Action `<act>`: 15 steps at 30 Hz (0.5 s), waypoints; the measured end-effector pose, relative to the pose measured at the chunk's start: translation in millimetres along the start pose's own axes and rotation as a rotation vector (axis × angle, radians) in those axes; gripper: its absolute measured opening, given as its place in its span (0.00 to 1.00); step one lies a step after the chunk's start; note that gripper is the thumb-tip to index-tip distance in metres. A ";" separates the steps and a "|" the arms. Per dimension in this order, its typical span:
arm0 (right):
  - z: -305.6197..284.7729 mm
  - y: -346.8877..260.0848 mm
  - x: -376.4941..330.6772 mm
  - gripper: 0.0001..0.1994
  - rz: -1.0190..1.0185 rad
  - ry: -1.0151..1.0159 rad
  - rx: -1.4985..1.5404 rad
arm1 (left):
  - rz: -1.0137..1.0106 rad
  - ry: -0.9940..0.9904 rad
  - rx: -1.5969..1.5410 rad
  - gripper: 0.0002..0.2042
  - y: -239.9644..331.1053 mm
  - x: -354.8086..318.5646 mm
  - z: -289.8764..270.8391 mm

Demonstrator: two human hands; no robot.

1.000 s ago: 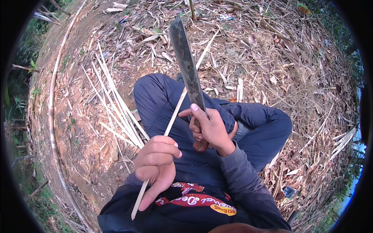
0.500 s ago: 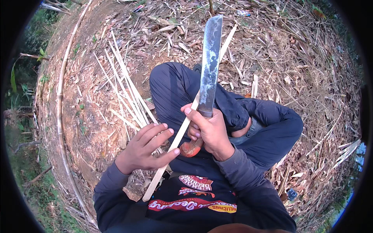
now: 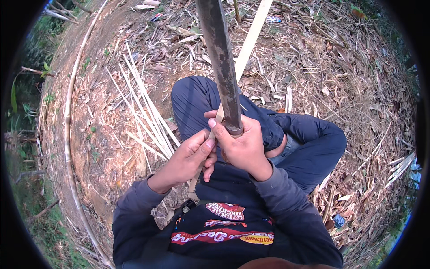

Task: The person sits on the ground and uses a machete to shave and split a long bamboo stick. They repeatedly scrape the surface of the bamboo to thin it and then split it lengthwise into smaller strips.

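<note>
My right hand [image 3: 239, 145] is closed round the handle of a machete [image 3: 220, 58], whose dark, worn blade points up and away from me, edge-on. Its handle is hidden in my fist. A long, pale split-bamboo strip [image 3: 251, 38] slants behind the blade and passes between my hands toward my belly. Thumb and fingers of my left hand [image 3: 188, 159] pinch the strip just below the right hand. The right thumb and forefinger also touch it. Both hands meet above my crossed legs in dark trousers [image 3: 197, 96].
A bundle of thin pale strips [image 3: 150, 107] lies on the ground left of my knee. Farther left runs a long bamboo pole [image 3: 68, 121]. More strips [image 3: 400, 169] lie at far right. Dry leaves and shavings cover the ground. A small blue-grey object [image 3: 339, 221] lies at lower right.
My left hand, open before, has moved right and closed on the strip. The strip has shifted away from me. The machete has turned edge-on, and its tip now reaches the top edge.
</note>
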State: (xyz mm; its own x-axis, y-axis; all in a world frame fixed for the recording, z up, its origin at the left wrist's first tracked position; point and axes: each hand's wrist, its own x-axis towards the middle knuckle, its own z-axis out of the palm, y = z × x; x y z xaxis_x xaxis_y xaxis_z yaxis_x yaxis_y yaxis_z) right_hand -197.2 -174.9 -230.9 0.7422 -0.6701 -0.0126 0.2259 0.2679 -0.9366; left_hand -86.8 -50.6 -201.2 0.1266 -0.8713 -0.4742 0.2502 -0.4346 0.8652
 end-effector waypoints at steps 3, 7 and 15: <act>-35.7 -1.5 4.4 0.18 -0.395 0.060 -0.704 | -0.003 0.039 -0.268 0.15 -2.6 20.1 20.2; -81.7 -4.8 0.9 0.29 -0.632 0.047 -1.200 | -0.039 -0.030 -0.447 0.14 -1.9 39.2 46.5; -157.1 -14.3 25.0 0.30 -0.750 0.273 -1.497 | -0.232 -0.385 -0.840 0.16 -12.2 61.8 64.1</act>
State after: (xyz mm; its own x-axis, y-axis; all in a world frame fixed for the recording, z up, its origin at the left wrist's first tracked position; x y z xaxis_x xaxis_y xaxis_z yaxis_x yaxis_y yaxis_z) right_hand -281.1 -304.3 -272.9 0.5984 -0.4699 0.6489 -0.4176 -0.8742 -0.2479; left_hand -143.5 -113.8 -230.6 -0.3000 -0.8643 -0.4038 0.8562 -0.4306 0.2855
